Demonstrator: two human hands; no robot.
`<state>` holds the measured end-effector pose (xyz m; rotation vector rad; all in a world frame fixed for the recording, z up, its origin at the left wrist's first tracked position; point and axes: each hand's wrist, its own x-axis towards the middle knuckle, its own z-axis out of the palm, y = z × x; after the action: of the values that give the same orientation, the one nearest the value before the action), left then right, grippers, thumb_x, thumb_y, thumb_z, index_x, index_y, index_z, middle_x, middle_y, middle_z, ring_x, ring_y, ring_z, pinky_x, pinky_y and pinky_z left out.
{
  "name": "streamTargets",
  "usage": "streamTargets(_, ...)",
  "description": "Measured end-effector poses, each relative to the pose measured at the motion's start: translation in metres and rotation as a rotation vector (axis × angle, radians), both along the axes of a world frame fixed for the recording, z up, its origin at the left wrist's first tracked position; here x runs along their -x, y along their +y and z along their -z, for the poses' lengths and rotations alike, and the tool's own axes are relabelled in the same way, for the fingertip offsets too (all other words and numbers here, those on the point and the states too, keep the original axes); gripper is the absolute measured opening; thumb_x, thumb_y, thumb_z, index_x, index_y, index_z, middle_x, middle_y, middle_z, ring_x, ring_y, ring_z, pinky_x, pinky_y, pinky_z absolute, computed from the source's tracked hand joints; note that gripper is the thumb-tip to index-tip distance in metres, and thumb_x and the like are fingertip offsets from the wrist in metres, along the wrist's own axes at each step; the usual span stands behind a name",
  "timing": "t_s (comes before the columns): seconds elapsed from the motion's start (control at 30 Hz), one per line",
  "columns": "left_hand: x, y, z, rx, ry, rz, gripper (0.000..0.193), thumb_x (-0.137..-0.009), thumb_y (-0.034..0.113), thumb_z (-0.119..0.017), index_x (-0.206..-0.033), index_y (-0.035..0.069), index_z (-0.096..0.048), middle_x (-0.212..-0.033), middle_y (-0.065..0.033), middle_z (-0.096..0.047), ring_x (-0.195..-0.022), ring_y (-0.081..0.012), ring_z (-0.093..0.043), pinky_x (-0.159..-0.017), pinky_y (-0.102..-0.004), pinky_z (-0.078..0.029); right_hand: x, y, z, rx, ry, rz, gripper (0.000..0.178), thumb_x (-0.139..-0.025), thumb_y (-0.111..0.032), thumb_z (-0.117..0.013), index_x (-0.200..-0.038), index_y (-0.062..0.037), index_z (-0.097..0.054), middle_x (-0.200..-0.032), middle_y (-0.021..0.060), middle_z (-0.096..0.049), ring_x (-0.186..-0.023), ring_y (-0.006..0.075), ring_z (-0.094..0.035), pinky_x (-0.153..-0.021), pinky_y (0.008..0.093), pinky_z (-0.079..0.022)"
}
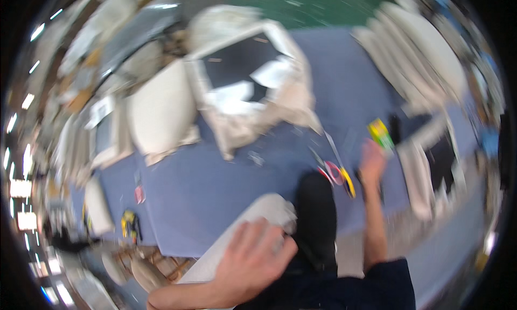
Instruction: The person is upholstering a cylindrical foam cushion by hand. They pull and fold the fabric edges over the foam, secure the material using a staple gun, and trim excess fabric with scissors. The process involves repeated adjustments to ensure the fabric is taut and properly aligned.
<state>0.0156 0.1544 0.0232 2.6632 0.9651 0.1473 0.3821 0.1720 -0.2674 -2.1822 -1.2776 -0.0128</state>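
Note:
My left hand [257, 256] lies back upward over a beige padded piece [272, 210] that rests across my lap, its fingers a little apart. At the right, my right hand [372, 162] is stretched out over the blue-grey table, touching or just beside a yellow and green box [381, 133]. Motion smears its fingers, so I cannot make out whether they hold anything. Left of that hand are scissors with red handles [334, 173] and a yellow-handled tool [349, 184], perhaps a cutter.
A large beige cover with a black panel [242, 60] and white sheets lies at the far middle of the table [215, 186]. Beige padded pieces stack up at the far right [414, 57] and stand at the left [161, 105]. A yellow and black tool [130, 225] lies near the left edge.

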Motion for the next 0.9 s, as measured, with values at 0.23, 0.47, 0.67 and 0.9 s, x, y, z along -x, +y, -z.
streamTargets(0.23, -0.015, 0.001, 0.013, 0.224, -0.261, 0.091, 0.015, -0.079, 0.004, -0.069, -0.093, 0.005, -0.065, -0.103, -0.0115, -0.063, -0.098, -0.0358, -0.062, -0.081, -0.0467, -0.053, 0.208, -0.061, -0.097, -0.453, 0.948, -0.355, 0.023, -0.101, -0.02, -0.061, -0.096, 0.0027, -0.062, -0.086, 0.0094, -0.065, -0.082, 0.0155, -0.061, -0.075, 0.0308, -0.049)
streamTargets(0.47, 0.035, 0.029, -0.011, 0.532, -0.426, 0.336, 0.009, -0.081, 0.004, -0.067, -0.09, 0.002, -0.066, -0.098, -0.0135, -0.072, -0.09, -0.0354, -0.065, -0.079, -0.0424, -0.052, 0.289, -0.076, -0.15, -0.567, 1.05, -0.567, 0.058, -0.107, -0.051, -0.039, -0.12, 0.0027, -0.058, -0.105, 0.0089, -0.063, -0.098, 0.0155, -0.058, -0.089, 0.0311, -0.046)
streamTargets(0.67, 0.054, 0.026, -0.007, 0.557, -0.488, 0.27, 0.012, -0.087, 0.008, -0.068, -0.096, 0.001, -0.069, -0.087, -0.0145, -0.072, -0.082, -0.0333, -0.068, -0.078, -0.0392, -0.051, 0.303, -0.083, -0.157, -0.559, 1.18, -0.737, 0.078, -0.102, -0.065, -0.042, -0.139, 0.0035, -0.052, -0.123, 0.0099, -0.062, -0.112, 0.0184, -0.058, -0.097, 0.0335, -0.044)
streamTargets(0.9, 0.073, 0.015, -0.009, 0.544, -0.614, 0.018, 0.024, -0.098, 0.012, -0.064, -0.116, -0.004, -0.065, -0.107, -0.0172, -0.069, -0.099, -0.0246, -0.067, -0.089, -0.034, -0.05, 0.302, -0.066, -0.135, -0.545, 1.105, -0.768, 0.069, -0.099, -0.056, -0.06, -0.134, 0.0036, -0.061, -0.128, 0.0152, -0.064, -0.115, 0.0246, -0.059, -0.102, 0.0381, -0.043)
